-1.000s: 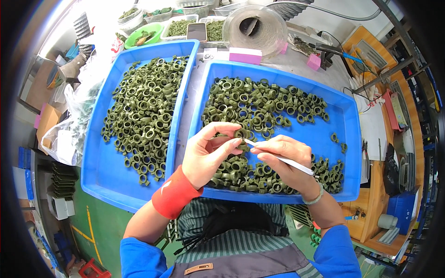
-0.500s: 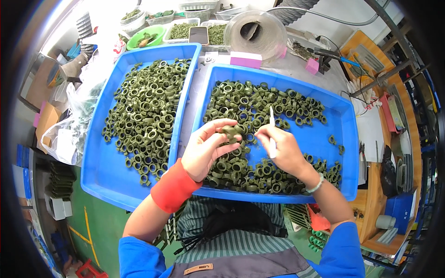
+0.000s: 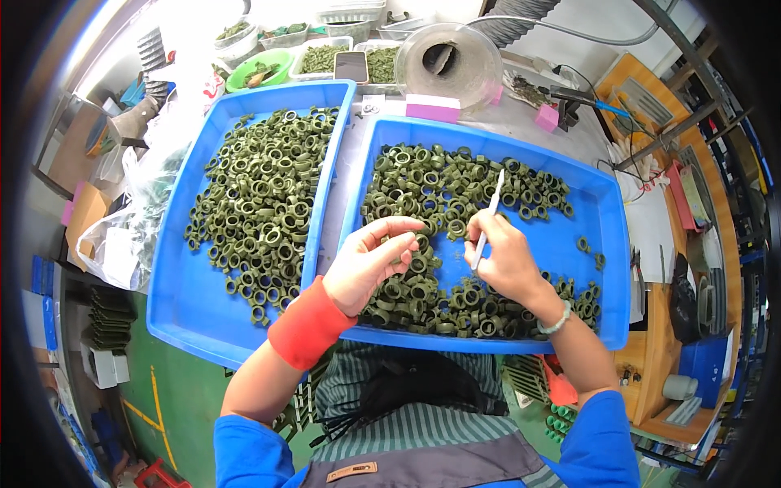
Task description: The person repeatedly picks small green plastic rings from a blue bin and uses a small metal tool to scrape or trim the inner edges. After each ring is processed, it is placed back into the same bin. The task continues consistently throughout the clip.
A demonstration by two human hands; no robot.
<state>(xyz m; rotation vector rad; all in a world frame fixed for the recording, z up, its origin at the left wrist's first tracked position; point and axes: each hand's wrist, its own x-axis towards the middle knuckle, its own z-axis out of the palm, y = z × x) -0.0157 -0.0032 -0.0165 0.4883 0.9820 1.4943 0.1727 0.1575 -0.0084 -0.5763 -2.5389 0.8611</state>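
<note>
In the centre of the frame the left hand [image 3: 370, 264] is seen over the near part of the right blue tray [image 3: 606, 244], with the fingers curled loosely toward the thumb; whether a ring is pinched between them cannot be told, because the fingertips hide that spot. The right hand [image 3: 506, 262] is closed around a thin white tool [image 3: 489, 220], which now is pointed up and away from the person, its tip raised above the heap of green rings [image 3: 455, 191]. Half a second earlier the same tool was held nearly upright and a ring was seen between the left fingers; one second earlier the tool was laid low and pointed to the right of the frame. So the tool has been lifted and turned, and the two hands have been moved a little apart. It is judged that the work on one ring has been ended and that another ring from the heap just under the left hand is to be taken. The left blue tray [image 3: 175, 313], in the left half of the frame, is filled with more rings [image 3: 260, 211] and is not touched. A clear round container [image 3: 451, 57] is seen on the counter [image 3: 512, 118] at the upper centre.
</note>
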